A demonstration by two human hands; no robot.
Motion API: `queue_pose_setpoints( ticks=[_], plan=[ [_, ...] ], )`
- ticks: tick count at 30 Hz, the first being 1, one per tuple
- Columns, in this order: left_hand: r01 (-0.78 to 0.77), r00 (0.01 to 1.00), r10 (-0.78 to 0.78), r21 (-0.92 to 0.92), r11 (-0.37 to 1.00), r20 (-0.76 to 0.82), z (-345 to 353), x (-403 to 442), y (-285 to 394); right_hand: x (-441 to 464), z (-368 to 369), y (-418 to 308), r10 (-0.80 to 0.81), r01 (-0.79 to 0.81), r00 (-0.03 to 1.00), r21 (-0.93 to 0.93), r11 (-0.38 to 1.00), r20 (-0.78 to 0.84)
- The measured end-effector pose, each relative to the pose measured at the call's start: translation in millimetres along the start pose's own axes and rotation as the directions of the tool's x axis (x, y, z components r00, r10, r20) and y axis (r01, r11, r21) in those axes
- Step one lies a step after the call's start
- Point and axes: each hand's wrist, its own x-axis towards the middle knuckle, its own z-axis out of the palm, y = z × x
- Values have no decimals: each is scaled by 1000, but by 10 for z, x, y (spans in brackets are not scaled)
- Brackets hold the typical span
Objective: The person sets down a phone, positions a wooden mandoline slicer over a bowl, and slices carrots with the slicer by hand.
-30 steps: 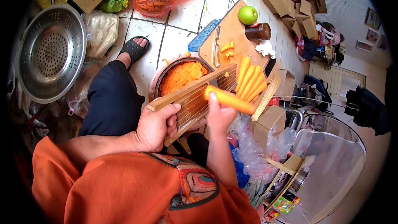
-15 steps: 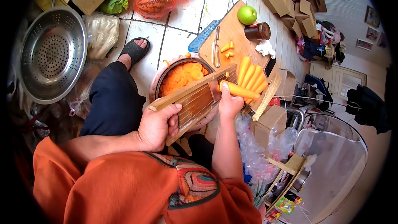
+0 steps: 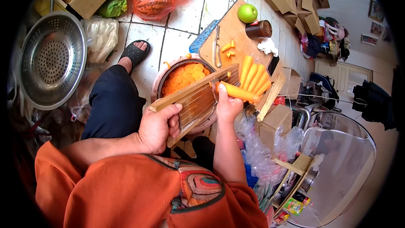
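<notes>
My left hand [image 3: 158, 127] grips the near end of a wooden slicer board [image 3: 196, 109], which slants over a pot. In my right hand [image 3: 228, 105] is a whole carrot [image 3: 239, 92], its tip against the board near the blade. Orange carrot slices [image 3: 183, 78] fill the pot [image 3: 158, 85] beneath the board's far side. Several peeled carrots [image 3: 254, 76] lie fanned out at the near end of a wooden cutting board [image 3: 236, 25]. On that board there are also a knife [image 3: 217, 47] and small carrot ends [image 3: 228, 45].
A green apple [image 3: 247, 13], a dark jar [image 3: 259, 29] and a crumpled white tissue [image 3: 268, 47] sit on the cutting board. A metal colander [image 3: 53, 61] is at the left. A red bag with a melon [image 3: 154, 2] rests on the tiles. Plastic bags [image 3: 261, 156] lie at the right.
My right hand and the carrot moved away along the slicer, then came back slightly toward me. The carrot looks shorter than before. The whole view has shifted slightly.
</notes>
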Motion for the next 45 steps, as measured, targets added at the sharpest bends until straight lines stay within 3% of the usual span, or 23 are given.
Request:
queue_pose_setpoints(
  ticks=[3, 5, 9, 10, 11, 13, 15, 18, 21, 24, 29, 35, 41, 43, 44, 45],
  plan=[
    [15, 1000, -15, 0, 1000, 23, -19, 9, -8, -7, -38, -6, -31, 30, 999, -56, 998, -26],
    [5, 999, -5, -4, 1000, 37, -25, 14, -3, -25, -40, -158, -61, 61, 998, -302, 951, 10],
    [-3, 1000, 2, 43, 999, 18, -2, -1, 22, -39, -110, -49, -84, 90, 995, -110, 990, 55],
    [-1, 1000, 2, 54, 999, -8, 11, -8, 24, -46, -132, 89, -72, 66, 996, 116, 991, 49],
    [-6, 1000, 7, 69, 998, -13, 14, -7, 20, -104, -187, 54, 11, -15, 999, 121, 993, 32],
    [-9, 1000, 11, 99, 995, -12, 13, 0, 21, -197, -327, 59, 45, -48, 998, -58, 997, -50],
    [-32, 999, 29, 114, 993, 24, -13, 15, 6, -327, -441, 256, 66, -67, 995, -2, 998, -80],
    [-63, 998, 58, 156, 986, 34, -8, 17, -9, -632, -539, 721, 234, -233, 972, -90, 968, -10],
    [-84, 996, 79, 183, 980, 36, -74, 58, -25, -1021, -530, 898, 379, -347, 925, -368, 863, 15],
    [-95, 995, 91, 203, 975, 32, -51, 46, -30, -1170, -471, 936, 498, -363, 857, -531, 766, 131],
    [-108, 994, 108, 213, 971, 11, -77, 62, -32, -1181, -283, 1184, 613, -449, 767, -526, 722, 188],
    [-85, 996, 81, 199, 976, 26, -113, 68, -3, -1117, -178, 1266, 614, -383, 744, -585, 715, 264],
    [-69, 998, 67, 159, 985, 18, -99, 53, 1, -1180, -333, 1225, 674, -513, 738, -642, 570, 8],
    [-80, 997, 76, 171, 982, 26, -111, 58, -6, -1235, -431, 1227, 781, -634, 617, -648, 422, -95],
    [-73, 997, 71, 162, 984, 20, -112, 56, -11, -1295, -480, 1276, 779, -631, 620, -651, 422, -96],
    [-75, 997, 73, 158, 985, 23, -109, 53, -13, -1364, -520, 1367, 778, -711, 588, -600, 367, -221]
  ],
)
